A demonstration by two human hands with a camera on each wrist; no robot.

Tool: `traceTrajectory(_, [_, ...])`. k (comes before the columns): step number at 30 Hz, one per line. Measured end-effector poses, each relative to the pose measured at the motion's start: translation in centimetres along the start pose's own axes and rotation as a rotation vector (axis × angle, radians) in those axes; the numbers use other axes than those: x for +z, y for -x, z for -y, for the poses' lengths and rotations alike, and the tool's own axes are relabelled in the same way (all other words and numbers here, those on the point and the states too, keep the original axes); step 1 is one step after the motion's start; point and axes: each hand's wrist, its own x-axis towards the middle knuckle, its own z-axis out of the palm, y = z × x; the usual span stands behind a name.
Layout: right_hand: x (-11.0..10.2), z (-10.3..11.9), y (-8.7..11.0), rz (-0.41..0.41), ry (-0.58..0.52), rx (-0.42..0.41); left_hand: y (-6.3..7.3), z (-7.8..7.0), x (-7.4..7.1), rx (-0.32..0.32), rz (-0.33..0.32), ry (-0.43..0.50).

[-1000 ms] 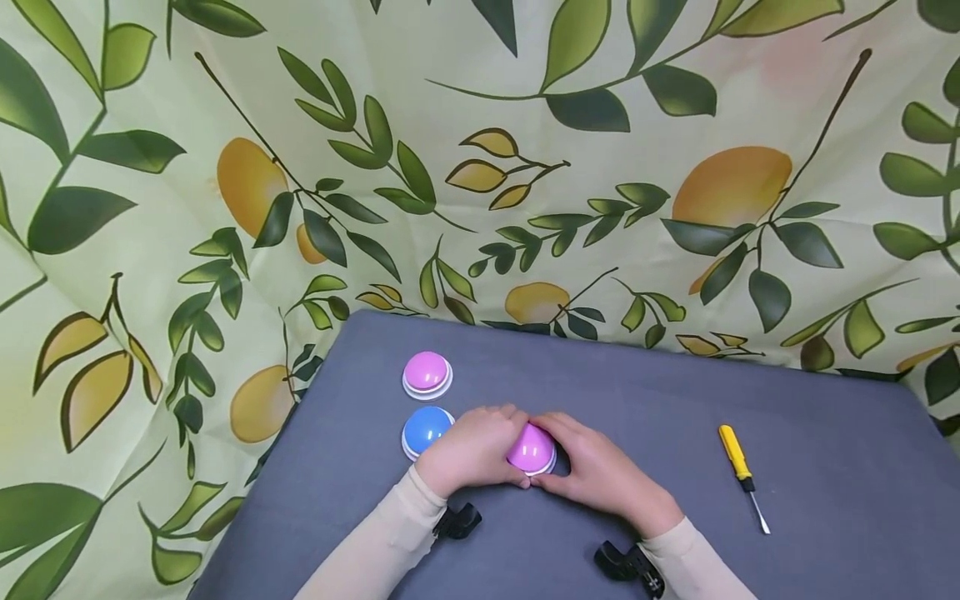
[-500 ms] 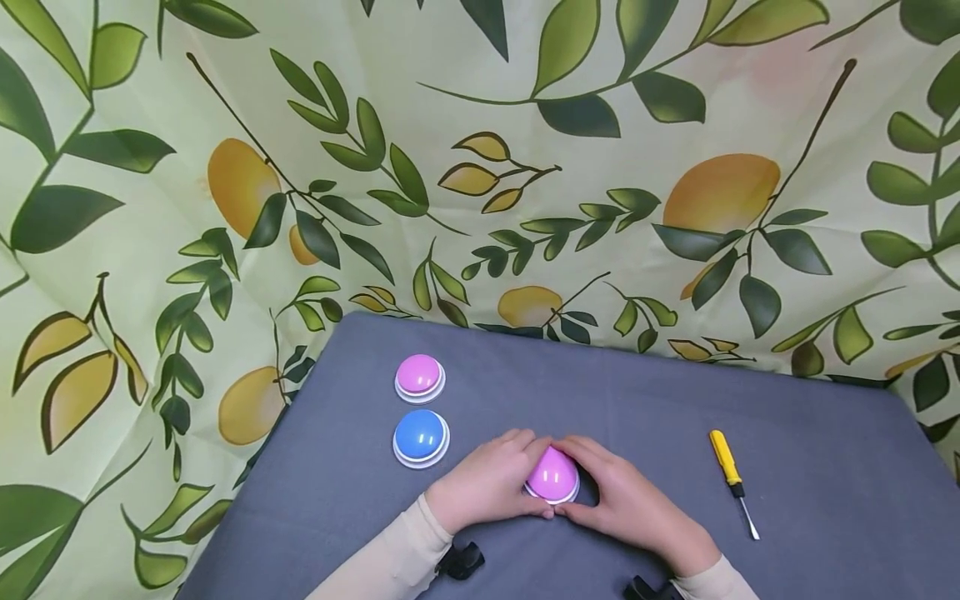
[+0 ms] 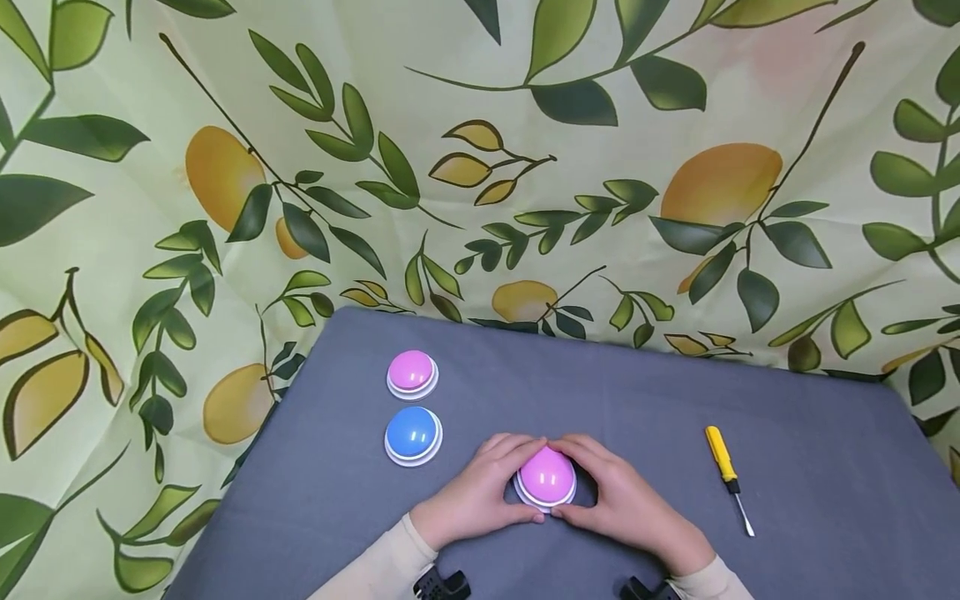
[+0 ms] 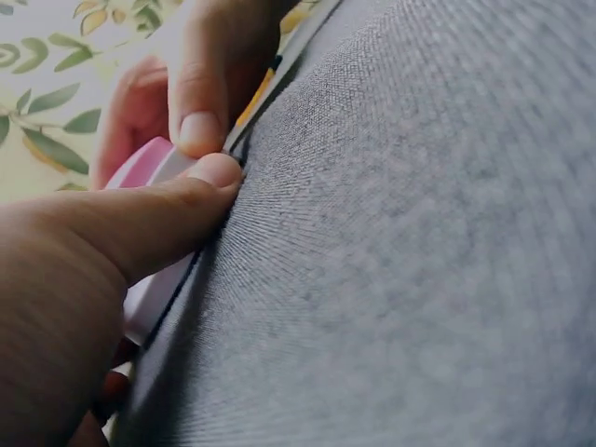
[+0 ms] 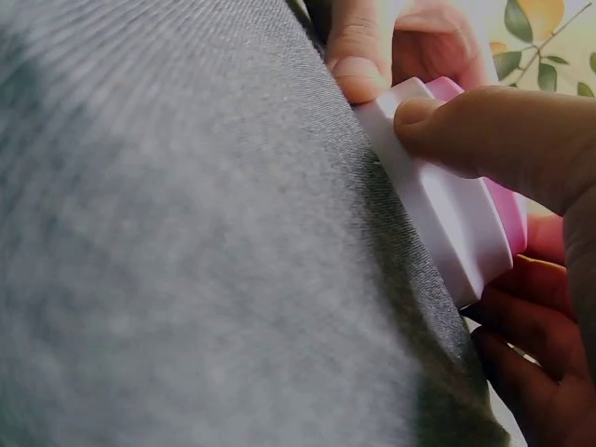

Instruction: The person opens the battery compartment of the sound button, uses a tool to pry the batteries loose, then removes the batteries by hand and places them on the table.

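Note:
A push button with a glossy pink dome and a white round base sits on the grey cloth, front centre of the head view. My left hand curves round its left side, thumb along the near edge of the base and fingers at the far side. From the right, my right hand encircles it the same way. Both thumb tips almost meet at the near rim, as the left wrist view shows. The fingertips behind the dome are partly hidden.
A blue push button lies left of my hands, with a second pink push button behind it. A screwdriver with a yellow handle lies on the right. Behind the grey-covered table hangs a leaf-patterned cloth.
Both hands have brought the held pink push button rightward and nearer to me, away from the blue one, which my left hand partly covered before. In the last half second it has hardly moved.

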Motion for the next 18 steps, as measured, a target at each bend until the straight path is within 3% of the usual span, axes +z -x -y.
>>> traceTrajectory(8, [0.28,-0.43,-0.2,-0.04,-0.052,-0.038,-0.3,0.77,-0.26,0.012,-0.009,0.121])
traceTrajectory(13, [0.39,-0.83,-0.19,-0.006,-0.077,-0.007,-0.25,0.93,-0.45,-0.027,0.0,0.182])
traceTrajectory(18, [0.59,-0.91,-0.05,0.022,-0.038,-0.015,-0.04,0.86,-0.6,-0.105,-0.017,0.294])
